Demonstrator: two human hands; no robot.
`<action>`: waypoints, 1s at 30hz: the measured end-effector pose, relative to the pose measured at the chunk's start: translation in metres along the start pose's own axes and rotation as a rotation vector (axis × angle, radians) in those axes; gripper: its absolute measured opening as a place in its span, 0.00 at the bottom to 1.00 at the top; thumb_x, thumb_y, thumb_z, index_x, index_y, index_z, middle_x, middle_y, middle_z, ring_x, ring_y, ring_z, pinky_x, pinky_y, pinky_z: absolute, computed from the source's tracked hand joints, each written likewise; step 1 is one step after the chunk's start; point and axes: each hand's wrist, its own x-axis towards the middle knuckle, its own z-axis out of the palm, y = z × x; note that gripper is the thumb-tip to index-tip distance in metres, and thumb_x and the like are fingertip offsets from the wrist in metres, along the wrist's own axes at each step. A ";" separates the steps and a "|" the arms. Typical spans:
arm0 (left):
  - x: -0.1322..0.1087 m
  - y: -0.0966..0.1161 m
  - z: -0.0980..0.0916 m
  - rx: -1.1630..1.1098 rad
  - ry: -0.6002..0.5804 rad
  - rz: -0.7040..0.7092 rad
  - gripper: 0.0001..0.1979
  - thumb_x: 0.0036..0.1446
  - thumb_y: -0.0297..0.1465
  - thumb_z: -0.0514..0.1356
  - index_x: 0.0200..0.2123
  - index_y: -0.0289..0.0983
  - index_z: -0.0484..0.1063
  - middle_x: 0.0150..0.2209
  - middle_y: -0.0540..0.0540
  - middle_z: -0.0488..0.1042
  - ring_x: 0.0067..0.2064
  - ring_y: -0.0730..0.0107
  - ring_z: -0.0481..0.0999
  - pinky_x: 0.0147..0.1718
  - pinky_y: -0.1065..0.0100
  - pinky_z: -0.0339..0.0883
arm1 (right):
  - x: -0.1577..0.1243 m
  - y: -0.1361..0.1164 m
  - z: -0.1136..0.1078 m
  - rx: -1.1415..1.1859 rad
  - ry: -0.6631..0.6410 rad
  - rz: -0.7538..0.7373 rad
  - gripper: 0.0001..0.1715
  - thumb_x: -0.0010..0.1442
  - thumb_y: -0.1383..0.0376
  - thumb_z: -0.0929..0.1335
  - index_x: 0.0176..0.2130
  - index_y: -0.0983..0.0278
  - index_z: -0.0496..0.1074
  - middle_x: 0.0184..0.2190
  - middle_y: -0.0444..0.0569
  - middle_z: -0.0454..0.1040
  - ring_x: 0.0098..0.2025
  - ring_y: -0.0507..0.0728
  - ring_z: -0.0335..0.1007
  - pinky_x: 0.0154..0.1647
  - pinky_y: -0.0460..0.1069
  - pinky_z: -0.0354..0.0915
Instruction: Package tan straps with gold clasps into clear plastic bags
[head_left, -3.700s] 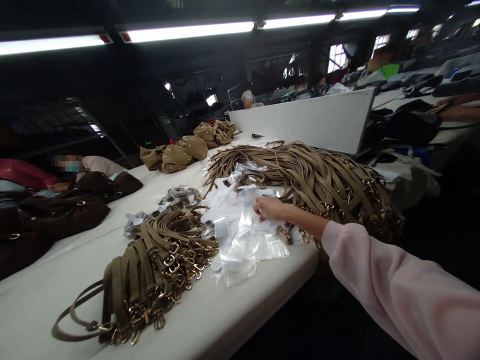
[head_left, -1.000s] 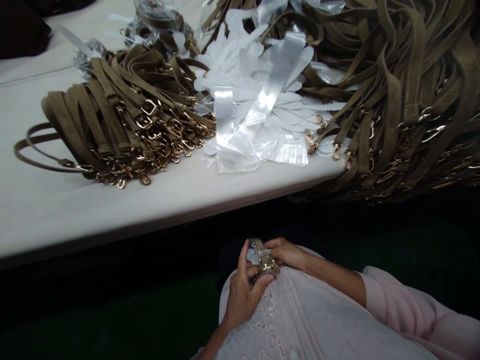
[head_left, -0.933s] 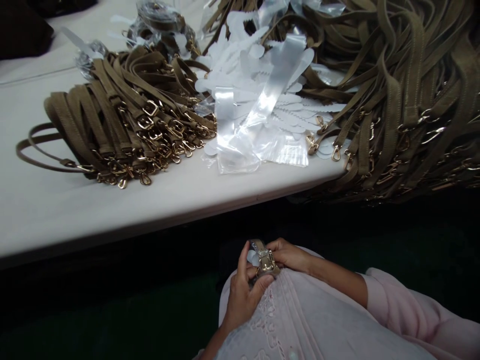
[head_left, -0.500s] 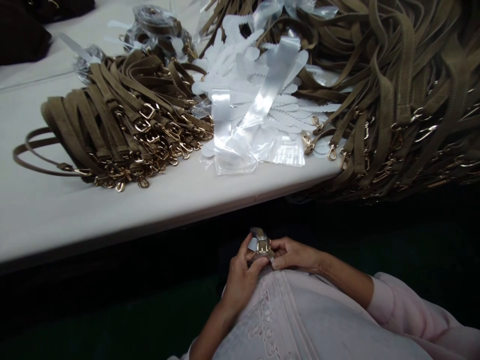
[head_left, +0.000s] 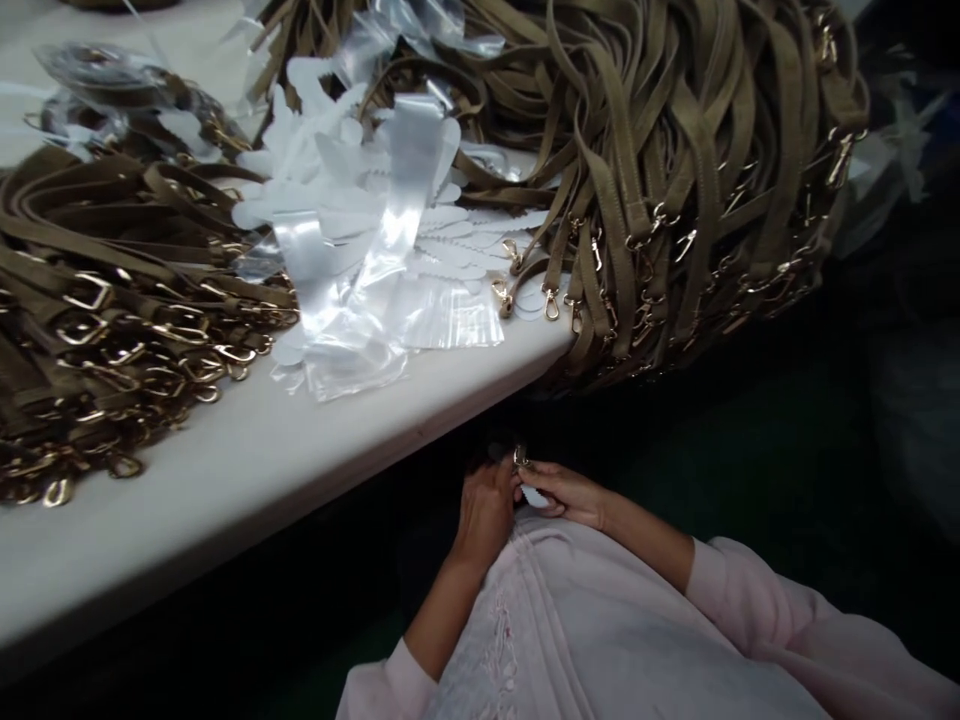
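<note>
Below the table edge, close to my body, both hands are together on a coiled brown strap, of which mainly the gold-coloured metal fitting (head_left: pixel 519 457) shows. My left hand (head_left: pixel 484 515) is closed around its left side, and the fingers hide most of the coil. On the other side, my right hand (head_left: pixel 566 492) pinches the strap near the fitting. A white strip with a wavy edge (head_left: pixel 534 496) sticks out below the right fingers. The far part of the coil is lost in shadow.
A white table (head_left: pixel 360 455) runs across in front of me. On it lie brown straps with gold buckles (head_left: pixel 90 350) at left, white strips and clear plastic bags (head_left: pixel 375 250) mid-table, and a large heap of straps (head_left: pixel 645 170) overhanging the right end. Bagged coils (head_left: pixel 112 80) lie behind.
The view has swung right, so the table's contents sit further left. My hands have turned the coiled strap; its buckle no longer faces me, and the white strip now shows under my right fingers.
</note>
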 end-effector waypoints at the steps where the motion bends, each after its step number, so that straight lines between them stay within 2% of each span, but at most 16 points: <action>1: -0.001 0.001 0.003 -0.023 0.008 -0.010 0.20 0.66 0.29 0.50 0.58 0.36 0.67 0.44 0.35 0.77 0.48 0.50 0.75 0.51 0.47 0.65 | 0.000 0.001 -0.002 0.037 0.008 0.001 0.29 0.46 0.51 0.79 0.36 0.66 0.70 0.27 0.43 0.71 0.17 0.40 0.45 0.15 0.38 0.39; 6: -0.003 0.008 0.010 -0.183 0.090 -0.135 0.17 0.67 0.32 0.50 0.56 0.40 0.70 0.46 0.39 0.77 0.49 0.56 0.75 0.51 0.53 0.66 | 0.003 0.005 -0.009 0.195 0.051 -0.009 0.27 0.46 0.55 0.80 0.38 0.66 0.70 0.26 0.42 0.70 0.18 0.41 0.48 0.15 0.37 0.41; 9: -0.001 0.010 0.014 -0.292 0.187 -0.256 0.15 0.65 0.35 0.55 0.52 0.37 0.70 0.48 0.39 0.75 0.50 0.58 0.75 0.51 0.56 0.68 | 0.007 0.006 -0.010 0.241 0.062 -0.023 0.27 0.45 0.56 0.80 0.37 0.66 0.70 0.25 0.42 0.70 0.19 0.42 0.52 0.14 0.37 0.41; 11: 0.000 0.010 0.018 -0.360 0.240 -0.323 0.18 0.63 0.36 0.58 0.53 0.34 0.66 0.47 0.38 0.76 0.48 0.60 0.77 0.48 0.58 0.71 | 0.008 0.006 -0.008 0.248 0.062 -0.030 0.26 0.45 0.56 0.80 0.36 0.66 0.70 0.24 0.42 0.69 0.19 0.42 0.53 0.14 0.37 0.42; 14: 0.002 0.011 0.020 -0.577 0.304 -0.444 0.29 0.57 0.34 0.64 0.58 0.31 0.59 0.45 0.37 0.77 0.45 0.62 0.78 0.46 0.62 0.72 | 0.007 0.006 -0.005 0.232 0.066 -0.051 0.25 0.45 0.56 0.80 0.35 0.67 0.70 0.23 0.42 0.69 0.18 0.43 0.55 0.14 0.38 0.45; 16: 0.002 0.013 0.018 -0.732 0.308 -0.506 0.33 0.54 0.33 0.66 0.60 0.31 0.57 0.45 0.38 0.77 0.44 0.63 0.78 0.47 0.62 0.71 | 0.005 0.006 -0.003 0.215 0.070 -0.065 0.26 0.45 0.55 0.80 0.35 0.67 0.69 0.22 0.42 0.70 0.18 0.44 0.57 0.15 0.39 0.48; 17: 0.001 0.013 0.016 -0.779 0.300 -0.517 0.32 0.55 0.35 0.65 0.60 0.31 0.58 0.45 0.38 0.77 0.45 0.62 0.78 0.47 0.62 0.71 | 0.004 0.006 -0.002 0.206 0.072 -0.069 0.27 0.45 0.55 0.80 0.35 0.66 0.69 0.22 0.42 0.70 0.18 0.44 0.57 0.16 0.39 0.49; 20: 0.002 0.014 0.011 -0.737 0.282 -0.500 0.22 0.62 0.41 0.58 0.53 0.32 0.68 0.46 0.38 0.78 0.46 0.61 0.78 0.47 0.63 0.70 | 0.002 0.006 0.002 0.175 0.077 -0.074 0.29 0.43 0.53 0.80 0.35 0.66 0.68 0.21 0.41 0.70 0.17 0.44 0.57 0.16 0.41 0.47; 22: 0.004 0.012 0.011 -0.670 0.295 -0.497 0.21 0.63 0.43 0.54 0.46 0.31 0.73 0.42 0.38 0.79 0.44 0.60 0.79 0.44 0.64 0.71 | 0.001 0.006 0.004 0.149 0.093 -0.088 0.30 0.42 0.52 0.80 0.34 0.65 0.67 0.21 0.41 0.70 0.17 0.44 0.56 0.16 0.41 0.47; 26: 0.008 0.005 0.018 -0.578 0.306 -0.469 0.19 0.61 0.43 0.57 0.39 0.31 0.75 0.37 0.39 0.80 0.38 0.59 0.80 0.36 0.65 0.72 | 0.000 0.006 0.009 0.075 0.142 -0.125 0.31 0.40 0.50 0.80 0.32 0.66 0.68 0.20 0.41 0.70 0.17 0.44 0.56 0.17 0.42 0.47; 30: 0.006 0.002 0.020 -0.412 0.311 -0.355 0.14 0.62 0.39 0.58 0.36 0.34 0.76 0.32 0.44 0.80 0.32 0.64 0.78 0.31 0.68 0.70 | -0.002 0.010 0.011 -0.035 0.216 -0.164 0.32 0.38 0.46 0.79 0.24 0.69 0.69 0.16 0.42 0.68 0.16 0.43 0.54 0.16 0.43 0.45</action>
